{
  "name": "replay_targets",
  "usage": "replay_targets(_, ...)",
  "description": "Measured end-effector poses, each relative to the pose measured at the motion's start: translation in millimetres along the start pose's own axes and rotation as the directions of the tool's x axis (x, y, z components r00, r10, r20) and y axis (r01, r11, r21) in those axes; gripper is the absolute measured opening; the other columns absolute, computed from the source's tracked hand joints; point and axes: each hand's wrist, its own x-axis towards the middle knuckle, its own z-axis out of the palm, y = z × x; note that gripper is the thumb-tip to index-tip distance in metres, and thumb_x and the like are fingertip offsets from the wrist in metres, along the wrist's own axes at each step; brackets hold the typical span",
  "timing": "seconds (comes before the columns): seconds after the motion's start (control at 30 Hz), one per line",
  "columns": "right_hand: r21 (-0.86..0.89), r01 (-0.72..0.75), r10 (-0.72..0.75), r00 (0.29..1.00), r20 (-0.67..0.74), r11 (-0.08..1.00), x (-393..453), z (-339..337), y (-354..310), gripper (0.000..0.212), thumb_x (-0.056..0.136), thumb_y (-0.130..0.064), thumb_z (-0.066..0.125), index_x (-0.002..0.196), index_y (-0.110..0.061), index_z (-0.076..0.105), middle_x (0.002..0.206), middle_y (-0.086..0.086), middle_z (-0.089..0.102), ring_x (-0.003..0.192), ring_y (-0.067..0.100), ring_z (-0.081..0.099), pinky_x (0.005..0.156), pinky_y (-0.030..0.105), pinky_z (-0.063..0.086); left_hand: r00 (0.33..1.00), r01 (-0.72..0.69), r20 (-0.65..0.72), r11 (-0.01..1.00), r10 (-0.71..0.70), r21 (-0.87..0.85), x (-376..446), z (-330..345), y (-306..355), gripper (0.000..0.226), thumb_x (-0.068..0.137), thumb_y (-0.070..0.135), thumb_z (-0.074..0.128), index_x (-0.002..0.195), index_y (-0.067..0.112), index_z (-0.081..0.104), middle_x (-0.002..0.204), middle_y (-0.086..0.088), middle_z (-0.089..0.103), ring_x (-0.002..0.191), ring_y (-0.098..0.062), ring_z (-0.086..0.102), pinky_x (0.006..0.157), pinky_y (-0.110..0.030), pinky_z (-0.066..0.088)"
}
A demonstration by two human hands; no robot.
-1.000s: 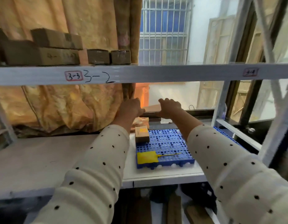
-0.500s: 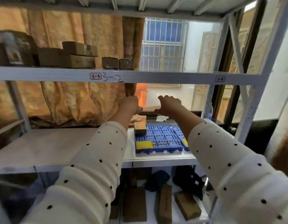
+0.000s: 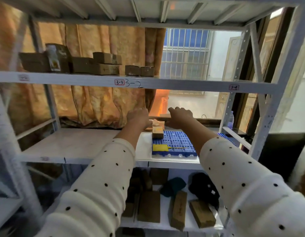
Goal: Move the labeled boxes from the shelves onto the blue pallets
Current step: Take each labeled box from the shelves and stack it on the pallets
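My left hand (image 3: 139, 116) and my right hand (image 3: 180, 116) reach over the back of the middle shelf, knuckles up and fingers curled down. A tan flat shape (image 3: 162, 115) shows between them; whether they grip it is hidden. Just below, a small brown labeled box (image 3: 157, 132) stands on the far left corner of a blue pallet (image 3: 180, 142). A yellow tag (image 3: 160, 147) lies on the pallet's front. A second blue pallet (image 3: 224, 136) peeks out behind my right sleeve. More brown boxes (image 3: 103, 64) sit on the upper shelf, with two small ones (image 3: 139, 71) to their right.
The upper shelf beam (image 3: 165, 83) carries the labels 3-3, 3-2 and 3-4. The middle shelf board (image 3: 76, 142) stretches left of the pallet. Several long brown boxes (image 3: 149, 206) and dark bundles lie on the bottom shelf. A plastic bottle (image 3: 230, 120) stands by the right upright.
The view has pulled back and tilted, bringing the top shelf underside and the bottom shelf into sight. Both hands stay at the back of the middle shelf, above the pallet's far edge.
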Motion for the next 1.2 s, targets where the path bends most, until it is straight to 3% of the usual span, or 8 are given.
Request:
replay_targets(0.2, 0.015, 0.080, -0.080, 0.997, 0.002, 0.997, -5.0, -14.2, -64.6, 0.061, 0.092, -0.045, 0.053, 0.142, -0.015, 0.035, 0.136, 0.012, 0.049, 0.124, 0.031, 0.048, 0.100, 0.043, 0.039, 0.995, 0.103, 0.022, 0.994, -0.102, -0.025, -26.2, -24.3, -75.8, 0.039, 0.092, 0.041, 0.050, 0.119, 0.013, 0.055, 0.114, -0.010, 0.060, 0.104, -0.028, 0.057, 0.084, -0.035, 0.044)
replay_targets(0.33, 0.036, 0.145, -0.144, 0.989, -0.019, 0.989, 0.1, -26.0, -136.2, 0.060, 0.090, -0.051, 0.050, 0.140, -0.021, 0.038, 0.138, 0.009, 0.049, 0.127, 0.030, 0.046, 0.103, 0.042, 0.036, 0.984, 0.177, -0.020, 0.984, -0.177, -0.013, -39.9, -42.6, -154.1, 0.037, 0.090, 0.038, 0.052, 0.118, 0.014, 0.057, 0.106, -0.007, 0.061, 0.096, -0.027, 0.059, 0.075, -0.033, 0.044)
replay_targets(0.43, 0.031, 0.194, -0.194, 0.981, 0.009, 0.981, 8.4, -31.6, -196.5, 0.059, 0.090, -0.053, 0.049, 0.139, -0.021, 0.039, 0.137, 0.007, 0.051, 0.126, 0.028, 0.048, 0.100, 0.040, 0.038, 0.973, 0.232, -0.014, 0.973, -0.232, 0.013, -52.7, -58.7, -215.1, 0.038, 0.089, 0.047, 0.050, 0.111, 0.018, 0.058, 0.104, -0.005, 0.062, 0.097, -0.027, 0.059, 0.077, -0.034, 0.043)
replay_targets(0.57, 0.049, 0.234, -0.234, 0.972, -0.011, 0.971, 22.1, -41.8, -273.4, 0.057, 0.092, -0.047, 0.050, 0.140, -0.020, 0.036, 0.136, 0.007, 0.050, 0.123, 0.027, 0.050, 0.096, 0.038, 0.041, 0.955, 0.287, -0.087, 0.957, -0.284, 0.029, -61.7, -80.4, -289.9, 0.033, 0.092, 0.035, 0.048, 0.120, 0.018, 0.055, 0.112, -0.008, 0.062, 0.100, -0.028, 0.060, 0.081, -0.037, 0.046)
replay_targets(0.7, 0.048, 0.256, -0.254, 0.966, -0.046, 0.965, 40.2, -49.6, -332.0, 0.057, 0.094, -0.041, 0.049, 0.144, -0.018, 0.033, 0.138, 0.009, 0.047, 0.123, 0.028, 0.049, 0.094, 0.038, 0.043, 0.938, 0.338, -0.112, 0.939, -0.329, 0.071, -58.6, -95.3, -347.2, 0.034, 0.091, 0.036, 0.054, 0.117, 0.014, 0.057, 0.111, -0.008, 0.061, 0.103, -0.027, 0.058, 0.083, -0.037, 0.046)
replay_targets(0.97, 0.010, 0.260, -0.257, 0.961, -0.098, 0.966, 104.7, -55.1, -386.2, 0.062, 0.093, -0.046, 0.049, 0.145, -0.017, 0.031, 0.141, 0.009, 0.045, 0.125, 0.028, 0.048, 0.095, 0.038, 0.044, 0.953, 0.269, -0.170, 0.960, -0.252, 0.083, -3.5, -93.2, -401.6, 0.034, 0.090, 0.032, 0.056, 0.117, 0.011, 0.053, 0.099, -0.008, 0.062, 0.092, -0.025, 0.061, 0.076, -0.036, 0.050)
replay_targets(1.07, -0.027, 0.262, -0.263, 0.958, -0.115, 0.965, 141.3, -60.2, -397.8, 0.059, 0.094, -0.044, 0.048, 0.143, -0.015, 0.033, 0.141, 0.010, 0.044, 0.127, 0.030, 0.045, 0.100, 0.041, 0.040, 0.955, 0.250, -0.195, 0.962, -0.225, 0.112, 27.8, -92.2, -419.3, 0.031, 0.090, 0.034, 0.057, 0.110, 0.010, 0.055, 0.104, -0.009, 0.062, 0.094, -0.027, 0.060, 0.076, -0.035, 0.049)
replay_targets(1.2, -0.018, 0.263, -0.261, 0.943, -0.208, 0.965, 199.3, -76.6, -413.2, 0.055, 0.094, -0.044, 0.047, 0.139, -0.015, 0.037, 0.136, 0.009, 0.047, 0.122, 0.029, 0.048, 0.095, 0.040, 0.041, 0.940, 0.252, -0.263, 0.961, -0.216, 0.112, 75.6, -95.6, -447.2, 0.033, 0.091, 0.032, 0.057, 0.116, 0.011, 0.056, 0.112, -0.008, 0.060, 0.102, -0.027, 0.059, 0.079, -0.035, 0.047)
